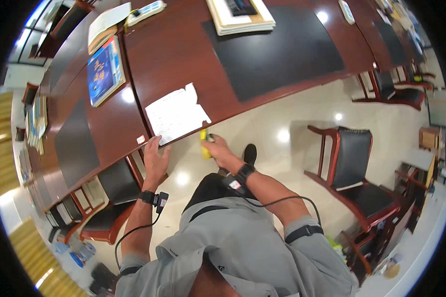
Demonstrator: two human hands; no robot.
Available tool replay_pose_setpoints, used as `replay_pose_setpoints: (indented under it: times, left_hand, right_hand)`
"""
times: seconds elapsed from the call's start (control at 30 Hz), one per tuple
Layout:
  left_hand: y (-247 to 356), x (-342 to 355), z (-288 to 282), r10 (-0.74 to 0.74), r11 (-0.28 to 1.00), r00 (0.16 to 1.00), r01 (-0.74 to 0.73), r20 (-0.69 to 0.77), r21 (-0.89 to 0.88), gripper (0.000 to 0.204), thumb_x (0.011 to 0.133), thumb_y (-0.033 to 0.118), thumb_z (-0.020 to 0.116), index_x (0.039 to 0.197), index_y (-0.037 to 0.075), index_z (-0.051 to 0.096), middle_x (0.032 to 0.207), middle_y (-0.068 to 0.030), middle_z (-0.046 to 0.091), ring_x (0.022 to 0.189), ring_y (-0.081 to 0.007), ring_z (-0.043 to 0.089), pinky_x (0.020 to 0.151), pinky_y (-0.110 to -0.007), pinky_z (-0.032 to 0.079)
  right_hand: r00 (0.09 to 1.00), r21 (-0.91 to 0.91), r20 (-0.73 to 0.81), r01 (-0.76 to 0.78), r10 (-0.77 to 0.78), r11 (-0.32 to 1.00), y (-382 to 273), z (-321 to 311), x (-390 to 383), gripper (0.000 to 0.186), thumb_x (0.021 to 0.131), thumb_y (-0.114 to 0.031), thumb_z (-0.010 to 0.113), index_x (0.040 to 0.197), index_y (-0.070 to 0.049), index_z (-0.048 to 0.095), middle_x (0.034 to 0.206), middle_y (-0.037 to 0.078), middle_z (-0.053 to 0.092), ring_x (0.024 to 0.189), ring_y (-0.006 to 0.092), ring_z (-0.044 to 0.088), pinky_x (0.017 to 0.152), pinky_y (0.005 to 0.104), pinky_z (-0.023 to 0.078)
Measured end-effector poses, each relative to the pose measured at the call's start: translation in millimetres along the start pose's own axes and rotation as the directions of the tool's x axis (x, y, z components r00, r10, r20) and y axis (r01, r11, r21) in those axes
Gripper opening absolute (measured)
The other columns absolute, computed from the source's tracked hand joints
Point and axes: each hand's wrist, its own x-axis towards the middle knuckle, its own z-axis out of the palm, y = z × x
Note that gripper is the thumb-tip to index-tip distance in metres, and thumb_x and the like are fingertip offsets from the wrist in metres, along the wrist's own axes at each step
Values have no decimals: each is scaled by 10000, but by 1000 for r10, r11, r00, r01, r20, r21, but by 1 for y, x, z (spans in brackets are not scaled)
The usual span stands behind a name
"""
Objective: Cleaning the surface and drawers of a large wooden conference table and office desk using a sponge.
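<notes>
A white sheet of paper (176, 115) with a ragged, torn right side lies at the front edge of the dark red table (168, 59). My left hand (156, 161) is at the sheet's near left corner. Its fingers are stretched out, the tips at the paper's edge and the thumb apart. Just off the table edge, to the right of the sheet, my right hand (220, 152) is closed around a slim yellow object (204, 144). The fingers hide part of that object, and its kind cannot be made out.
A blue-covered book (105, 72) lies left of the sheet. Farther back are a paper stack (242, 20) and a white power strip (146, 12). A black desk pad (282, 54) covers the table's right part. Chairs stand left (115, 198) and right (352, 163) of me.
</notes>
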Motion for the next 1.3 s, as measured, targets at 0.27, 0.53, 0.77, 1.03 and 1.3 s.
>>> replay_pose_setpoints:
  times: [0.27,0.53,0.77,1.03,1.3]
  left_hand:
    - [10,18,9,114,989,993,-118,42,89,427,843,172,718,1204,-25,603,1271,-222,567,1190,-376,528,1024,-438,426]
    - [68,40,28,290,945,950,-303,114,120,426,830,148,724,1202,-25,609,1278,-232,563,1189,-388,525,1025,-441,423]
    - [165,77,74,432,883,882,-457,188,112,427,833,127,705,1218,-26,600,1283,-225,552,1187,-385,514,1013,-454,428]
    - [284,140,148,571,778,803,-595,169,201,443,877,218,661,1244,-18,585,1326,-228,529,1225,-404,484,1044,-469,391]
    - [377,179,206,639,704,747,-665,184,249,533,899,287,641,1332,-4,529,1440,-221,444,1350,-393,384,1117,-473,308]
  right_hand:
    - [956,590,288,-223,56,776,13,76,6,296,929,-162,617,1180,-25,540,1040,86,623,905,205,633,743,395,559]
    - [996,780,78,-40,-34,624,-29,-45,10,233,974,-144,547,1176,-28,535,1096,111,624,969,244,653,809,425,569]
    - [983,787,-154,181,-96,589,-105,-189,2,282,975,-170,547,1201,-12,489,1116,117,600,991,267,634,839,471,561]
    - [919,748,-375,378,-122,546,-178,-351,10,212,969,-148,576,1126,-13,528,1043,110,599,888,254,619,769,466,544]
    - [833,682,-498,548,-240,484,-217,-461,0,247,962,-139,587,1161,2,551,1044,108,644,885,235,666,760,427,587]
